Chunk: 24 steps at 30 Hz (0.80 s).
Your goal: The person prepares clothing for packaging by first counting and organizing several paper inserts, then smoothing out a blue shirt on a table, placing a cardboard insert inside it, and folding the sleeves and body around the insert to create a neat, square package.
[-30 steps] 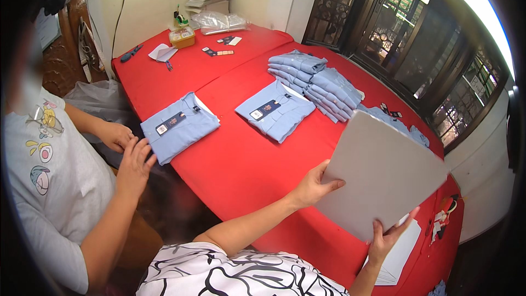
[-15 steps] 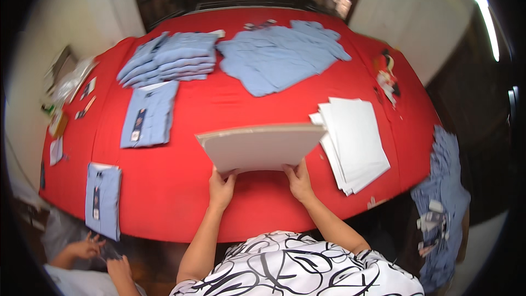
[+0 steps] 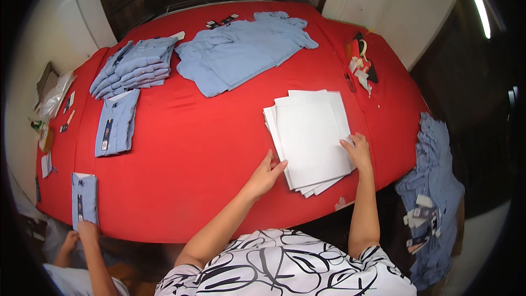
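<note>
A stack of white cardboard sheets (image 3: 312,140) lies on the right part of the red table, its edges unevenly lined up. My left hand (image 3: 266,175) is at the near left edge of the stack, fingers apart, thumb tip touching or almost touching the top sheet. On the opposite side, my right hand (image 3: 358,152) rests by the right edge with its fingers spread. Neither hand grips anything.
The red-covered table (image 3: 197,186) also carries folded blue shirts (image 3: 137,66), a tagged folded shirt (image 3: 116,123) and loosely spread shirts (image 3: 246,49). At lower left, a co-worker's hand (image 3: 86,230) touches another folded shirt (image 3: 84,200). Blue garments (image 3: 433,175) hang at the right edge.
The board I held up in both hands now lies on the white stack, and both hands have let go. My hands moved right. The co-worker's hand has reached the folded shirt.
</note>
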Available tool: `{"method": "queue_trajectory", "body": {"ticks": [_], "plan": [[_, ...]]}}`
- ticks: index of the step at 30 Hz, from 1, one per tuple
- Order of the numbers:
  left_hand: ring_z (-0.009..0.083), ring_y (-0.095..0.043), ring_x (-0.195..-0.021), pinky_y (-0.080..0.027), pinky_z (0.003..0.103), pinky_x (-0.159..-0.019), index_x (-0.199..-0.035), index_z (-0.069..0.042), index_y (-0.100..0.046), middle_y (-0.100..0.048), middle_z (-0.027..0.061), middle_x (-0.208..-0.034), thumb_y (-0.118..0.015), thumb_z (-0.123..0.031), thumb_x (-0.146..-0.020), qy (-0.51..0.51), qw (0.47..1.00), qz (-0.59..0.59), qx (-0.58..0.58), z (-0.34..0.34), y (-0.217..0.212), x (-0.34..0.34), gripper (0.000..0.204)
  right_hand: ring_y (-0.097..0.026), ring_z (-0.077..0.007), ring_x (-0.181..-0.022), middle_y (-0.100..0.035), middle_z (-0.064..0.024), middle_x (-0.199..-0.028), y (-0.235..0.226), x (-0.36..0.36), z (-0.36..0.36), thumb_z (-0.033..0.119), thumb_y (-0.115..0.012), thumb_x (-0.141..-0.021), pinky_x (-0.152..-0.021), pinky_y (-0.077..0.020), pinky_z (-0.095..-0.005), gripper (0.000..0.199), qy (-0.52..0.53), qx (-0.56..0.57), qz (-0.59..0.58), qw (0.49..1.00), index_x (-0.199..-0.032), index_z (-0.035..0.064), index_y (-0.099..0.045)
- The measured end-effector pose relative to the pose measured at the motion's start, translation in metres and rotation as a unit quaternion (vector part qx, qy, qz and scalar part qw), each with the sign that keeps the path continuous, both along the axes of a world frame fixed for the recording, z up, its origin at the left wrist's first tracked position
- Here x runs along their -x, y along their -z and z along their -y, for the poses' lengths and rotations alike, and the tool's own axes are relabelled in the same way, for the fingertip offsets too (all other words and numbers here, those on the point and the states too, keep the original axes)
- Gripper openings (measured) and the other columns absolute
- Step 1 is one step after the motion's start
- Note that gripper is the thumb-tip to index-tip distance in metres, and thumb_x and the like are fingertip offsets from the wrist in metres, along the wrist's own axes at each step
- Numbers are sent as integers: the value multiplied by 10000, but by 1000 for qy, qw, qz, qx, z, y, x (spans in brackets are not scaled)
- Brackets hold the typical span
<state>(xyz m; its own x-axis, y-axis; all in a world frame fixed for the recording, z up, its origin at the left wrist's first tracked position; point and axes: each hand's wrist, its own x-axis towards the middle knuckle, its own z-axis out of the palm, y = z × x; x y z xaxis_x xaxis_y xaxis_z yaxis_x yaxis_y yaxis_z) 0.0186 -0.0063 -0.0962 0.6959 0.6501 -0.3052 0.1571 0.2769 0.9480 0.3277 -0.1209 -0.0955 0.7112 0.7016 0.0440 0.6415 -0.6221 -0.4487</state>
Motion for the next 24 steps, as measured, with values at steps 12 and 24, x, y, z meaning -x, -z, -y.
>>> {"method": "queue_trajectory", "body": {"ticks": [12, 24], "plan": [[309, -576, -1202, -489, 400, -991, -1371, 124, -379, -542, 255, -1325, -657, -273, -934, -187, 968, 40, 160, -13, 7, -71, 653, -633, -228, -1046, -648, -201, -1187, -11, -60, -49, 226, -681, -892, -916, -483, -320, 612, -158, -59, -365, 915, -1357, -113, -470], [233, -568, -1199, -429, 363, -1034, -1388, 16, -436, -618, 169, -1243, -686, -156, -892, -201, 965, 131, -105, 47, -11, -108, 581, -560, -227, -1157, -565, -138, -1311, 24, -97, -32, 207, -679, -907, -998, -448, -397, 622, -179, -184, -537, 803, -1414, -13, -394]]}}
